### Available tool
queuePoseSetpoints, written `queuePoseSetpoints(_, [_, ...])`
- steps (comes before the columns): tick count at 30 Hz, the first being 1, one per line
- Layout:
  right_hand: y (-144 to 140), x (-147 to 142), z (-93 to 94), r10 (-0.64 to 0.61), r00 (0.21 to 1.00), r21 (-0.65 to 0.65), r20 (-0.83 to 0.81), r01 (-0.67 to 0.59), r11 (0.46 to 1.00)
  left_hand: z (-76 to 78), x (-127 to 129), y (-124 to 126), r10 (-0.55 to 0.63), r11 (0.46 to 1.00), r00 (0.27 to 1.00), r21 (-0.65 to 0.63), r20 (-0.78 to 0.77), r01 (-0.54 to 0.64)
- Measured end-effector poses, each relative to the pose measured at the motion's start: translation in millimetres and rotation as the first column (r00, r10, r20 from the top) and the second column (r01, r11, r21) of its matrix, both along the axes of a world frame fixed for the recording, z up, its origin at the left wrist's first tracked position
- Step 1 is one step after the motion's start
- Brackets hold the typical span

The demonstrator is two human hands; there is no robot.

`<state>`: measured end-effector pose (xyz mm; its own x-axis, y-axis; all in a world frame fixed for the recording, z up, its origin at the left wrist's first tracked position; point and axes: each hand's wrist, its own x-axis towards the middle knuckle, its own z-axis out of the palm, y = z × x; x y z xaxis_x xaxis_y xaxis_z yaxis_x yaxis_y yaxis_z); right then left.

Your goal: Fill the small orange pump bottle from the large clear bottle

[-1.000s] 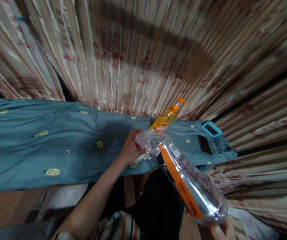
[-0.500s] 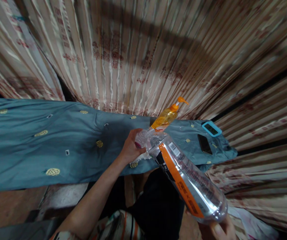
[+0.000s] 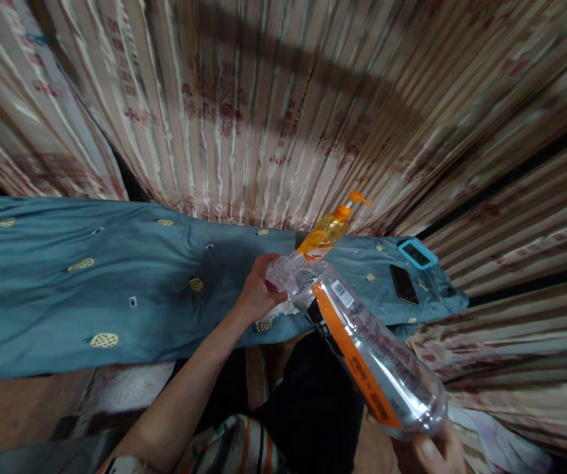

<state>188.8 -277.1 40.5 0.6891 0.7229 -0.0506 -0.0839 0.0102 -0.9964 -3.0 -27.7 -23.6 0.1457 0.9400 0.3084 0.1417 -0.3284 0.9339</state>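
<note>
A large clear plastic bottle (image 3: 377, 355) with an orange and black label lies slanted across the front, its base toward me and its neck end up and left. My right hand (image 3: 434, 453) grips the base, thumb on the side, other fingers mostly hidden. My left hand (image 3: 259, 289) is closed round a small clear plastic piece (image 3: 277, 268) with a dark pink patch, at the bottle's neck end; whether it is a cup or part of the bottle I cannot tell. Under that hand lies crumpled white tissue (image 3: 286, 308). Just behind stands an orange pump bottle (image 3: 326, 230).
A narrow table wears a teal cloth (image 3: 155, 309) with pineapple prints. At its right end lie a dark phone (image 3: 404, 284) and a blue-framed device (image 3: 417, 253). Pleated patterned curtains (image 3: 263, 118) hang behind and to the right. My legs are under the table edge.
Almost nothing differs. The large bottle and my right hand have shifted very slightly left; both hands keep the same hold.
</note>
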Motion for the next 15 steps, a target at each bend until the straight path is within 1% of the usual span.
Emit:
queuePoseSetpoints(4, [1.4,3.8,-3.3,-0.001,1.0,0.024,-0.026,0.002,1.0,0.7,-0.3,0.3,0.006,1.0,1.0,0.005,-0.012,-0.006])
queuePoseSetpoints(7, [2.0,5.2,-3.8,-0.008,0.999,0.006,-0.036,0.009,1.0,1.4,-1.0,0.2,0.0,1.0,1.0,0.005,-0.024,0.0])
queuePoseSetpoints(13, [2.7,3.2,-2.7,0.022,1.0,0.025,-0.003,-0.022,0.999,0.0,-1.4,0.1,0.001,1.0,1.0,0.007,-0.019,-0.001])
queuePoseSetpoints(15, [2.4,2.0,-2.2,0.012,1.0,0.026,-0.007,-0.012,1.0,-0.5,-1.2,0.2,0.0,1.0,1.0,0.011,-0.009,0.0])
